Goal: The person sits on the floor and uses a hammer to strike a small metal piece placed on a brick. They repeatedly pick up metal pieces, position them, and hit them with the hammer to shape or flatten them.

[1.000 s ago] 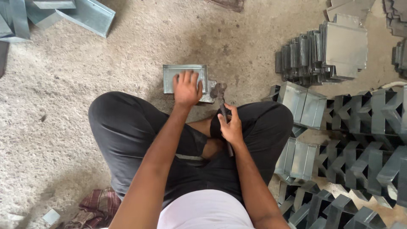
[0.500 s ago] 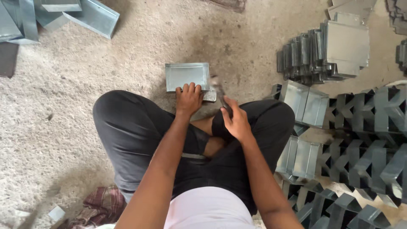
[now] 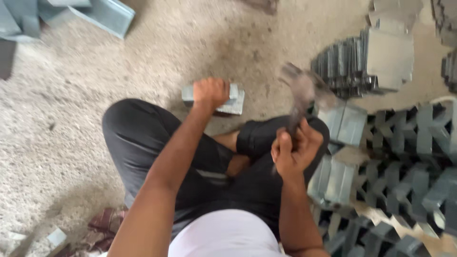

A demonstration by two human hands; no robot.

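Centre frame — left hand [image 3: 210,93] now clamps the grey metal piece [image 3: 215,98] upright on the floor [image 3: 71,119]; right hand [image 3: 291,151], fist closed on a hammer [image 3: 301,93], has raised it — blurred, mid-swing.

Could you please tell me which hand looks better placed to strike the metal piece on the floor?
Right hand: it grips the raised hammer; the left hand presses the grey folded sheet-metal piece.

No packages, labels, signs or screens seem visible, though blurred
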